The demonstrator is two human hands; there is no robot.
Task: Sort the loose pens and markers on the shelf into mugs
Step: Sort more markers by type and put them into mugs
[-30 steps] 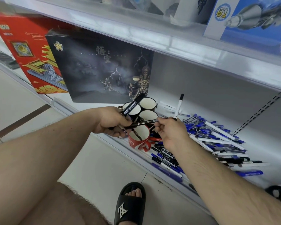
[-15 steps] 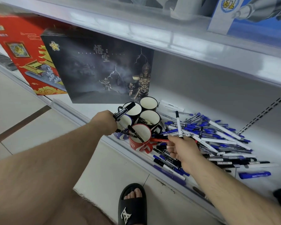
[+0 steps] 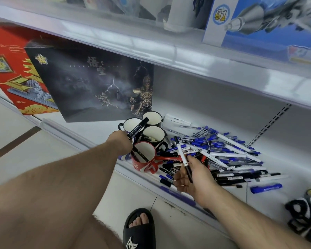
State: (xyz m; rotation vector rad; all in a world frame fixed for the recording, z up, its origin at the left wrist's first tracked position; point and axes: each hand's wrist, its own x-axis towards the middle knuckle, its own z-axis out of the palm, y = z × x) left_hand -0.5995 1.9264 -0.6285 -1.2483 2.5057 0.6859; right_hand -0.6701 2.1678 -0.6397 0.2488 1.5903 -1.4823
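- A black marker (image 3: 138, 129) is gripped by the left hand (image 3: 121, 141), just left of the red mug (image 3: 144, 159).
- A white pen (image 3: 182, 155) is pinched by the right hand (image 3: 194, 177), right of the red mug.

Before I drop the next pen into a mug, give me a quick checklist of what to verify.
1. Right hand holds a white-barrelled pen: ok.
2. Left hand grips a black marker: ok.
3. Red mug upright with room: ok.
4. Black mug open-topped: ok.
5. Pen's ink colour: cannot tell.
6. Pen pile lying clear of the shelf edge: not ok.
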